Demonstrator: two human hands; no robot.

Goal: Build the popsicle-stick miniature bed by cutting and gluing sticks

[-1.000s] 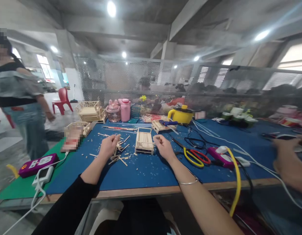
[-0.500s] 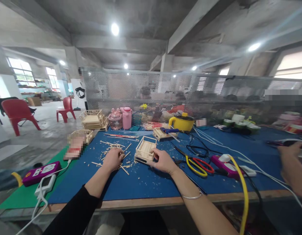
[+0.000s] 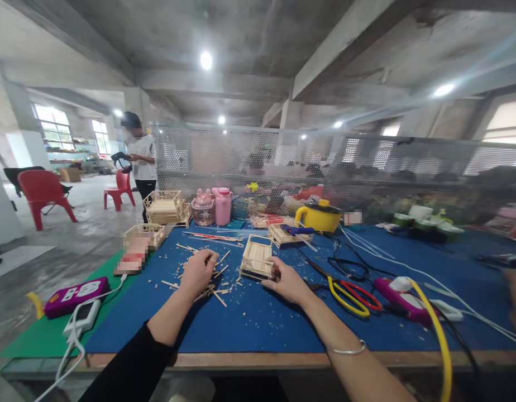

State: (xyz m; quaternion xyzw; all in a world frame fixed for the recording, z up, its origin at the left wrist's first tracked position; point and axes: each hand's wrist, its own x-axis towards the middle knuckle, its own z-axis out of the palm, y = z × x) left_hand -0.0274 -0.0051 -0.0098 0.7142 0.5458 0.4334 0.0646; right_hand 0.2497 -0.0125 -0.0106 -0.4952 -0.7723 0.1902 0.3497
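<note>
My right hand [image 3: 285, 280] grips the near right corner of a small bed-like frame [image 3: 257, 258] made of thin wooden sticks, which rests on the blue mat. To its left, my left hand [image 3: 199, 272] is closed, fingertips pinched together, above a scatter of loose wooden sticks [image 3: 219, 296]. Whatever may be between those fingertips is too small to make out. Behind the frame, a blue glue gun [image 3: 297, 229] lies on another stick frame [image 3: 281, 237]. Scissors with yellow and red handles [image 3: 349, 297] lie right of my right hand.
A yellow pot [image 3: 320, 216], a pink bottle [image 3: 223, 206] and stacked stick frames [image 3: 165, 207] stand along the back. Cables and a purple power strip [image 3: 402, 301] lie at right. A phone [image 3: 134, 254] and another purple strip [image 3: 76, 297] are at left. A person [image 3: 143, 153] stands beyond.
The view has shifted a little, so things sit further right. A standing person now shows at the back left. The other person's hand at the far right has mostly left view.
</note>
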